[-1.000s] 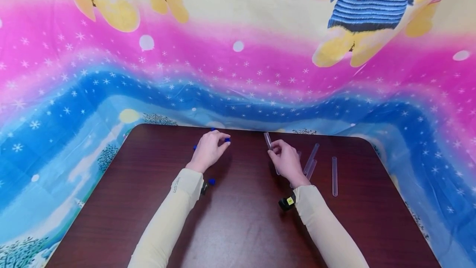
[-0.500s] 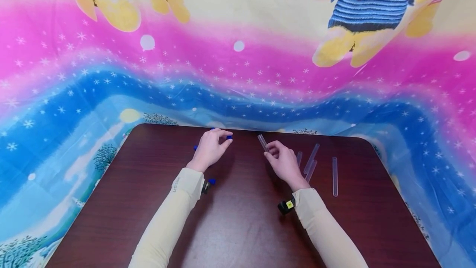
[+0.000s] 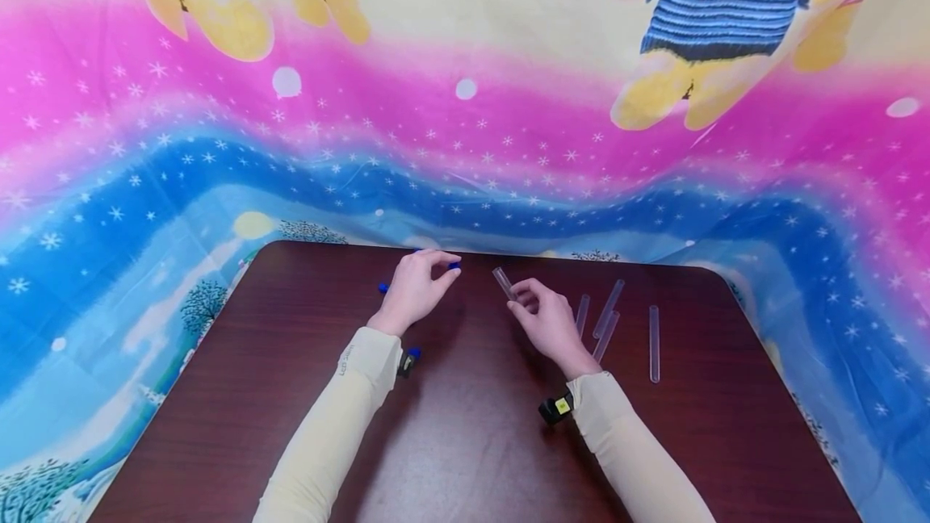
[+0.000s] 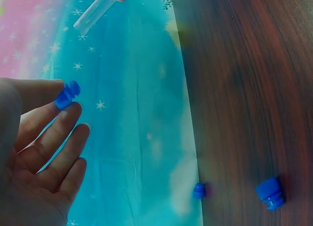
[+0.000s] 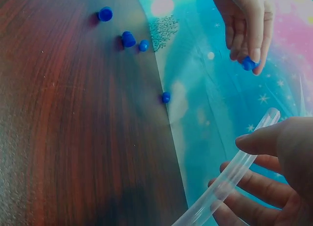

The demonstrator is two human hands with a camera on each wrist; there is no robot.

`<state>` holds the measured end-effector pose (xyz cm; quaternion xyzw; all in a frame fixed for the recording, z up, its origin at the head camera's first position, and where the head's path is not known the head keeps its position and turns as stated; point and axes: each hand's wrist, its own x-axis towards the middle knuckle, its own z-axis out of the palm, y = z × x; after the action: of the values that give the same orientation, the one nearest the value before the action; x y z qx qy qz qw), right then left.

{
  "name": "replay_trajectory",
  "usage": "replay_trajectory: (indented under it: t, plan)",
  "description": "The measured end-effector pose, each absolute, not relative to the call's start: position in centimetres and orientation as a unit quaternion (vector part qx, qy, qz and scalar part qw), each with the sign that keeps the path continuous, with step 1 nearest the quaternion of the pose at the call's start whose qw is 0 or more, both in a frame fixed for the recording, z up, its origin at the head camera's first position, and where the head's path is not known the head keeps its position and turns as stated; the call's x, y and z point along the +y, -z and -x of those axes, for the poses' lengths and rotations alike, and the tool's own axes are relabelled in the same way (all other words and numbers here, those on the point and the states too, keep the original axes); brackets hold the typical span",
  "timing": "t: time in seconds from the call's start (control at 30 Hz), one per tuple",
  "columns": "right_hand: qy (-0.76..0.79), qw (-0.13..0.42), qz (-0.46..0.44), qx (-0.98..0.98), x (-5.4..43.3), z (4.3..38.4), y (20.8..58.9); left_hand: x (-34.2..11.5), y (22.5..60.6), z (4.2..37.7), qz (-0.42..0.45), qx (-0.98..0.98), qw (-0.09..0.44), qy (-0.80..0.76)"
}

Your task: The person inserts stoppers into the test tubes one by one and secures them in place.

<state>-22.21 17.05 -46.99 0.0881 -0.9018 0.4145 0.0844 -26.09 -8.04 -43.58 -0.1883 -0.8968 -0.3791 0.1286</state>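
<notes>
My left hand (image 3: 414, 287) pinches a small blue stopper (image 4: 67, 95) between thumb and fingertips, raised over the far part of the table. Facing it, my right hand (image 3: 546, 320) holds a clear plastic test tube (image 5: 234, 174) between thumb and fingers. The tube slants, its upper end leaning toward the left hand. In the head view a gap separates the stopper from the tube (image 3: 503, 284). Most of the tube's lower part is hidden behind the right hand in that view.
Several clear tubes (image 3: 655, 345) lie on the dark wooden table (image 3: 465, 426), right of the right hand. More blue stoppers (image 5: 105, 13) rest on the table's left side; one (image 5: 166, 97) is by the far edge. A printed cloth (image 3: 465, 160) hangs behind the table.
The right hand has moved left with the tube, whose top tips further left. The left hand has shifted slightly right with the stopper, narrowing the gap.
</notes>
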Motion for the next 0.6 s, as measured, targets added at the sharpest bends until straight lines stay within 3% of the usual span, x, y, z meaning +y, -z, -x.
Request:
replay_trajectory:
  t: [0.6]
  plan:
    - [-0.428, 0.076, -0.112, -0.894, 16.07, 21.86, 47.06, -7.14, 43.17, 25.66, 0.179, -0.893, 0.106, 0.399]
